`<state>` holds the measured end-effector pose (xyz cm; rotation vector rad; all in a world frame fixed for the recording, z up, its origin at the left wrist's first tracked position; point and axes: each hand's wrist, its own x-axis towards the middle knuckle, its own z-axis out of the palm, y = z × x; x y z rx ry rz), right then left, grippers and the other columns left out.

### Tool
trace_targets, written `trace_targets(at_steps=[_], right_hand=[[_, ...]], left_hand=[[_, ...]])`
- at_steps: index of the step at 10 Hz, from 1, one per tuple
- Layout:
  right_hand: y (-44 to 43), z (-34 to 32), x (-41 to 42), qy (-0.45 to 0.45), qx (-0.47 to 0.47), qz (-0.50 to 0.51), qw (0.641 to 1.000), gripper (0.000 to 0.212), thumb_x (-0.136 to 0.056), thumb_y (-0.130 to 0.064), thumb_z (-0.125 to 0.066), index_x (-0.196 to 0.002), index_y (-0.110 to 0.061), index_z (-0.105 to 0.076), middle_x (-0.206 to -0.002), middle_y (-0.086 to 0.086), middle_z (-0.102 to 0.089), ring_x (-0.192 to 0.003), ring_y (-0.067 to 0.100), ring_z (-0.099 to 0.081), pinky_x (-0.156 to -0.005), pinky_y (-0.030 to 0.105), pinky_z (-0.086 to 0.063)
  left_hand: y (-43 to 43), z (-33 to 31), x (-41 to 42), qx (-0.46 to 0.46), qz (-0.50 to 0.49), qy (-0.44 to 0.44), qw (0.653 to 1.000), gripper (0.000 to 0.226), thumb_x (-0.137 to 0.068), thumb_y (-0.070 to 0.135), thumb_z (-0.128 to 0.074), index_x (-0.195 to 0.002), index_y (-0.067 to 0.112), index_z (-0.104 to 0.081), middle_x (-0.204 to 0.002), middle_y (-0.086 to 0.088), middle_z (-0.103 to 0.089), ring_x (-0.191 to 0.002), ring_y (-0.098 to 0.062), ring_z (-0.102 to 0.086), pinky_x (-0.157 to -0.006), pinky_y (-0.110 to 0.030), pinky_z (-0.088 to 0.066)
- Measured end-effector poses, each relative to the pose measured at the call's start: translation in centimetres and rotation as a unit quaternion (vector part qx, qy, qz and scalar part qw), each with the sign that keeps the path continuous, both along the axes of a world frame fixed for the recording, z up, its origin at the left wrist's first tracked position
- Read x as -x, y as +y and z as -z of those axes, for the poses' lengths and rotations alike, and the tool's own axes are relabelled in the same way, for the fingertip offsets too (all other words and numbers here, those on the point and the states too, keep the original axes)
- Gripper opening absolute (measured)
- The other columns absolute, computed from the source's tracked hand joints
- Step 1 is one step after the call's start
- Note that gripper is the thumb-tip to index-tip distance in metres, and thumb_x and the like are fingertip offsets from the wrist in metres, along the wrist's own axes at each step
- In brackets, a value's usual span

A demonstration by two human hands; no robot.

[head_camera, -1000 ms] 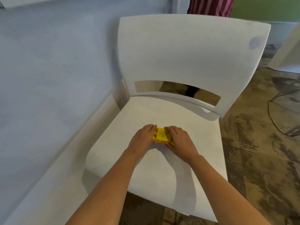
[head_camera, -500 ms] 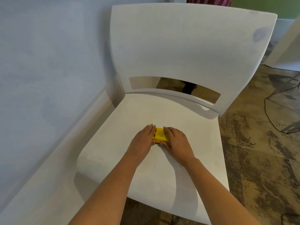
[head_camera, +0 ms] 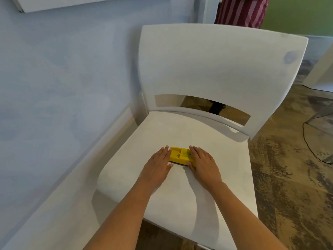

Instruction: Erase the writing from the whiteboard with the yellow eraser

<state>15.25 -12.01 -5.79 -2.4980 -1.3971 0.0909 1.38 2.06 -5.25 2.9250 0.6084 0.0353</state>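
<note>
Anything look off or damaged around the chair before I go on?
One oddity: a bluish-grey smudge marks the upper right corner of the white chair backrest. Otherwise nothing stands out. The yellow eraser lies flat on the seat between the left hand and right hand, both open beside it.

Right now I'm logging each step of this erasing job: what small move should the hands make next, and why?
Probably close one hand, likely the right hand, around the yellow eraser and lift it. It lies flat on the white chair seat between both open hands; the left hand only touches its end. Neither grips it, and a board edge shows up left.
</note>
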Motion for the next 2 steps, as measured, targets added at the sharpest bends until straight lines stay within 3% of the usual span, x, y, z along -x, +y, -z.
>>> trace_targets(at_steps=[2], right_hand=[[0.0, -2.5, 2.0, 0.005, -0.089, -0.008, 0.996, 0.044, -0.099, -0.031, -0.046, -0.140, -0.015, -0.040, -0.137, 0.004, -0.049, -0.125, 0.022, -0.044, -0.104, 0.033, -0.034]], left_hand=[[1.8, -3.9, 4.0, -0.068, -0.078, -0.054, 0.993, 0.055, -0.104, 0.034, -0.021, -0.150, 0.011, -0.002, -0.161, -0.005, -0.001, -0.148, -0.017, -0.001, -0.120, -0.027, -0.004]])
